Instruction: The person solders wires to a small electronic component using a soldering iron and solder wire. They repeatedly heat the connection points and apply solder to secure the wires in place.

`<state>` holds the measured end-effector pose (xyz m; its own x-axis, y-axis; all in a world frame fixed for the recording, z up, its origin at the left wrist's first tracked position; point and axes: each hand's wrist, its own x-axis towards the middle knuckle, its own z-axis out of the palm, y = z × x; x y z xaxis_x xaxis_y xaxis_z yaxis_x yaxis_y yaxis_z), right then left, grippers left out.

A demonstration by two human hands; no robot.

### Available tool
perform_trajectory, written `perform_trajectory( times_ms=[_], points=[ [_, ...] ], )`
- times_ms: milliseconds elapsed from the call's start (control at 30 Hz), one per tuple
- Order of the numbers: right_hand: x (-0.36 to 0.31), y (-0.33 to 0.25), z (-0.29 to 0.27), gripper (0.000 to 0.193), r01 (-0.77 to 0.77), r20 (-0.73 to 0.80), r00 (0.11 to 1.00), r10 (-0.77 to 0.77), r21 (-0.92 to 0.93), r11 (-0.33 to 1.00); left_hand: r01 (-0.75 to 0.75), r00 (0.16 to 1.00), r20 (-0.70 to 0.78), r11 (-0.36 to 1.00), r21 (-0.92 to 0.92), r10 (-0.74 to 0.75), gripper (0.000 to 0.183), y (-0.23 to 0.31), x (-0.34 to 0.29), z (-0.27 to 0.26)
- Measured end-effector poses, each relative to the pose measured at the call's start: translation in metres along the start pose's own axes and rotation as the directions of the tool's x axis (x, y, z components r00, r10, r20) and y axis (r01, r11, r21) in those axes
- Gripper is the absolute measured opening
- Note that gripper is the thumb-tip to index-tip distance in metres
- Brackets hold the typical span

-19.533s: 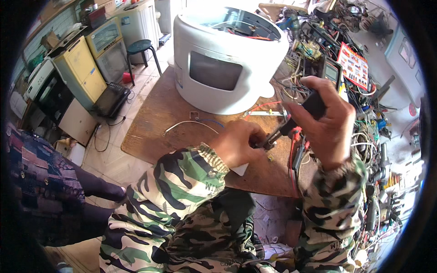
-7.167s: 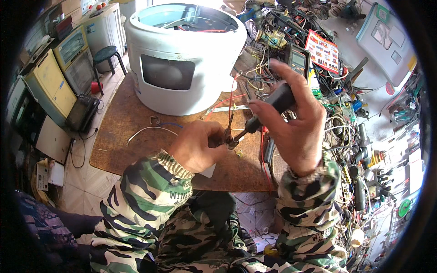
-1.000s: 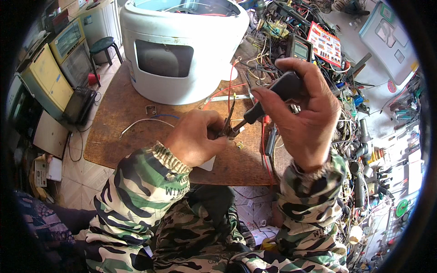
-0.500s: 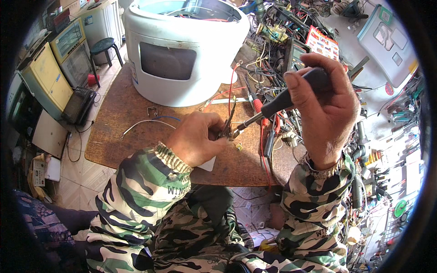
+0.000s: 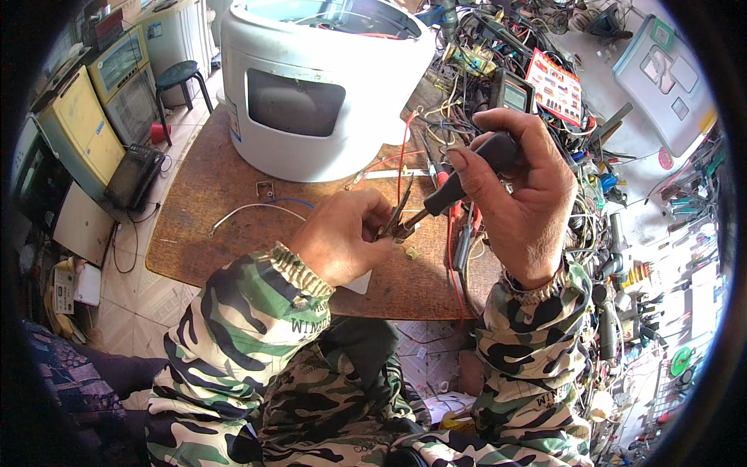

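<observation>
Over the wooden table, my left hand [image 5: 342, 236] pinches a small dark part with thin upright pieces [image 5: 399, 208]; the fingers hide most of it, and its kind cannot be made out. My right hand [image 5: 533, 198] is curled round the upper end of a black-handled screwdriver [image 5: 447, 194]. The tool slants down to the left, its metal tip meeting the small part at my left fingertips. Just below that tip lies a small yellowish piece [image 5: 411, 253]. A red wire [image 5: 401, 159] rises behind the left fingers.
A white rounded appliance housing [image 5: 311, 152] with a dark window stands at the table's [image 5: 187, 241] back. A white wire [image 5: 241, 208] and a small metal bracket [image 5: 265, 189] lie left. Red-handled test leads [image 5: 455, 214], a meter [image 5: 513, 95] and tangled cables crowd the right.
My right hand has moved left and a little down, and the screwdriver now stands steeper. The left hand still holds the small part, with its thin pieces leaning more to the right.
</observation>
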<state>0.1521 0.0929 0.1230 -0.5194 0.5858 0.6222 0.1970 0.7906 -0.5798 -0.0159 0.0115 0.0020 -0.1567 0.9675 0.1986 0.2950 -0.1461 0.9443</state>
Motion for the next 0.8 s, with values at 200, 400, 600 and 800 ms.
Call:
perform_trajectory(
  times_ms=[200,400,600,800],
  points=[
    [0.002,-0.008,-0.011,0.048,-0.083,0.154,0.987,0.037,0.300,0.950,0.029,0.999,0.025,0.999,0.024,-0.030,0.026,0.004,0.002,0.000],
    [-0.001,-0.008,-0.002,0.045,0.141,0.041,0.990,-0.135,-0.355,0.924,0.011,1.000,0.000,0.997,0.081,-0.011,0.025,0.006,-0.002,-0.004],
    [0.002,-0.002,-0.020,0.056,0.012,0.235,0.971,-0.052,0.170,0.985,0.025,0.999,0.038,0.999,0.043,-0.027,0.024,0.005,0.004,0.000],
    [-0.006,-0.009,-0.015,0.033,-0.097,-0.070,0.992,0.108,0.153,0.984,0.033,0.999,0.014,0.999,0.018,-0.033,0.025,0.002,0.000,0.001]
  ],
)
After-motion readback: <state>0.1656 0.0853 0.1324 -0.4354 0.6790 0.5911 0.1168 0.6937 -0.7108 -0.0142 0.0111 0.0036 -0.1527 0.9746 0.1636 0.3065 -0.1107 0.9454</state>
